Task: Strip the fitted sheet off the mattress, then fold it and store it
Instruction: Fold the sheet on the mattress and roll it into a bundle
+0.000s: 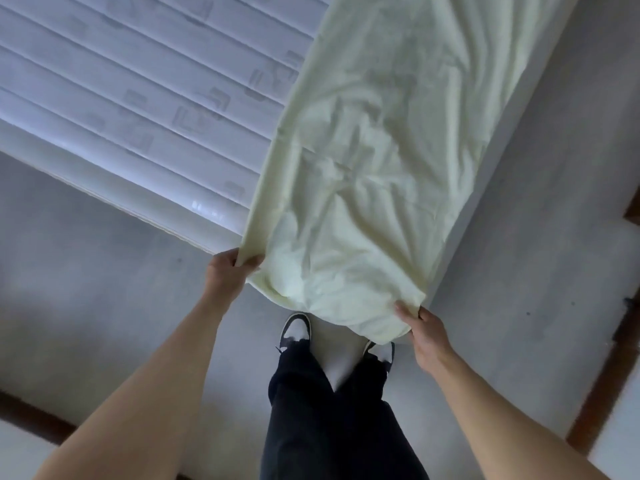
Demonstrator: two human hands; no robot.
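Note:
A pale yellow fitted sheet (374, 161) lies folded lengthwise into a long strip over the right part of the white ribbed mattress (138, 98). Its near end hangs off the mattress corner toward me. My left hand (225, 271) grips the near left corner of the strip. At the near right corner, my right hand (424, 332) pinches the bunched edge. The left part of the mattress is bare.
A grey floor (104, 289) surrounds the mattress. My legs in black trousers and black-and-white shoes (296, 332) stand just below the sheet's end. A dark wooden skirting board (602, 393) runs along the right and the lower left.

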